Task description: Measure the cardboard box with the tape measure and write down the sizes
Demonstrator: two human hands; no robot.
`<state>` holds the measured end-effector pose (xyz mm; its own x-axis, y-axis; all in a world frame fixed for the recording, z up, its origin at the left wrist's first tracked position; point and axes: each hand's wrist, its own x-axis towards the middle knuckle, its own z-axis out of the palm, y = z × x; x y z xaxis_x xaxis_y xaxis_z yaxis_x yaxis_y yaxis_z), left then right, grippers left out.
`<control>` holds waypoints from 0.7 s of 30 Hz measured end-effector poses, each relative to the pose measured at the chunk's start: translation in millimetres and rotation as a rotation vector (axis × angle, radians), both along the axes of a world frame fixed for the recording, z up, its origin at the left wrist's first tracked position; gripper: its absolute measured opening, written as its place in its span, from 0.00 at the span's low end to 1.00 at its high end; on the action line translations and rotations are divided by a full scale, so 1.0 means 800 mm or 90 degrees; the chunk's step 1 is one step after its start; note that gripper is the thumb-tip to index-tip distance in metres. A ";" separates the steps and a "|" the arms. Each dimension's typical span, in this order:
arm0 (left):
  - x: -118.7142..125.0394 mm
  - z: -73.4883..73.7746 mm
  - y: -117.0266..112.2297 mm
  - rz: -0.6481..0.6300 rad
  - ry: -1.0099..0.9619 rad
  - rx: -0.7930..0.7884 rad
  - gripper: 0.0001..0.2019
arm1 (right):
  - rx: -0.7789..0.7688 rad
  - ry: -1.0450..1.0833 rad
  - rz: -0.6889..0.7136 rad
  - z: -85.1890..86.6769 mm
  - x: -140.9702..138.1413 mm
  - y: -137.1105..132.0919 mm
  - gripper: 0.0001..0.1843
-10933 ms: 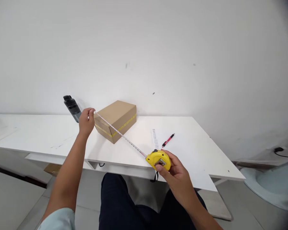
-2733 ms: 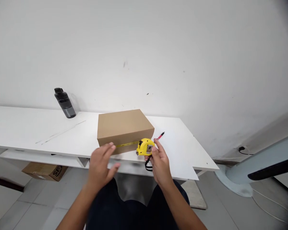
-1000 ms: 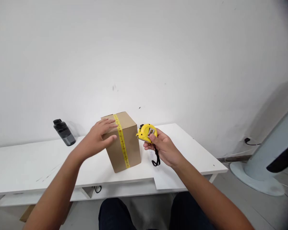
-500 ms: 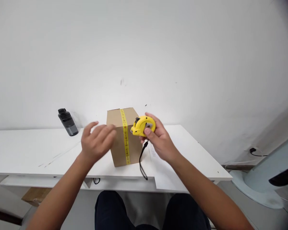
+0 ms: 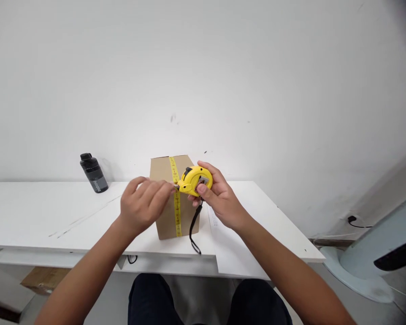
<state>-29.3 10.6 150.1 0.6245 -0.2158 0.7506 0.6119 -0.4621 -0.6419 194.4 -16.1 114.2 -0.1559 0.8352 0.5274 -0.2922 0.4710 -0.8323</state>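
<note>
A brown cardboard box with a strip of yellow tape stands upright on the white table. My right hand is closed round a yellow tape measure, held in front of the box's upper part, its black strap hanging down. My left hand is in front of the box, its fingers pinched together at the small metal tip at the tape measure's mouth.
A black bottle stands at the back left by the wall. A sheet of paper lies on the table right of the box. Another cardboard box lies under the table. A pale curved base sits on the floor at right.
The box went from lying flat to standing upright. In the last half second my left hand moved right to the tape measure's mouth and pinched there. The right hand shifted slightly left.
</note>
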 end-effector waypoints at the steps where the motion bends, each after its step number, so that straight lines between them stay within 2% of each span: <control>1: -0.008 -0.001 0.009 0.019 -0.030 0.001 0.08 | -0.005 0.008 -0.021 0.001 0.004 0.008 0.36; 4: -0.037 -0.007 0.044 0.091 -0.149 -0.044 0.04 | -0.036 0.070 -0.123 0.004 0.025 0.040 0.41; 6: -0.058 -0.015 0.064 0.135 -0.196 -0.103 0.04 | -0.048 0.142 -0.207 0.003 0.041 0.061 0.37; 9: -0.080 -0.029 0.078 0.154 -0.181 -0.141 0.07 | -0.038 0.213 -0.282 -0.009 0.062 0.077 0.31; 12: -0.085 -0.039 0.073 0.130 -0.112 -0.125 0.08 | -0.043 0.217 -0.273 -0.028 0.070 0.078 0.30; 15: -0.075 -0.044 0.064 0.094 -0.070 -0.147 0.11 | -0.058 0.199 -0.247 -0.040 0.067 0.074 0.32; 21: -0.053 -0.056 0.057 0.012 -0.113 -0.275 0.20 | -0.046 0.124 -0.253 -0.037 0.051 0.072 0.32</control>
<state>-71.5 56.4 105.2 0.4787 0.1497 0.8651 0.7060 -0.6515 -0.2778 235.3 41.9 84.5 0.2819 0.8460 0.4526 -0.2550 0.5208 -0.8147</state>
